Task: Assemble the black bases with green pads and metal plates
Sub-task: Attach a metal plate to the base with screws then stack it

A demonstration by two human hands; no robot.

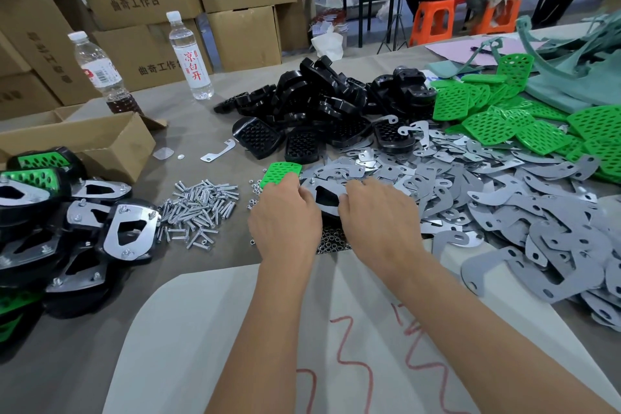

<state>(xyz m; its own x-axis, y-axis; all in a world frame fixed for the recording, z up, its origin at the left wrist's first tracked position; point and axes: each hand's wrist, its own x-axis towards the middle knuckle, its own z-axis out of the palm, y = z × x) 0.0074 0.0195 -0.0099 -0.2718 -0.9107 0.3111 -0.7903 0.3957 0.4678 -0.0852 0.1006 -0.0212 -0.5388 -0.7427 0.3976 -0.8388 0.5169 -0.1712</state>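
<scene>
Both hands hold one part in the middle of the table: a black base (326, 200) with a green pad (280, 173) at its far left end and a metal plate (311, 186) on top. My left hand (285, 215) grips its left side, fingers over the pad. My right hand (378, 212) presses the plate's right side. Loose black bases (322, 104) are piled behind, green pads (524, 121) lie at the far right, and grey metal plates (504, 205) spread across the right.
Screws (198, 208) lie left of my hands, nuts (332, 240) just under them. Finished assemblies (67, 225) stack at the left beside an open cardboard box (84, 141). Two water bottles (190, 57) stand at the back. People sit on orange stools (433, 20) beyond the table.
</scene>
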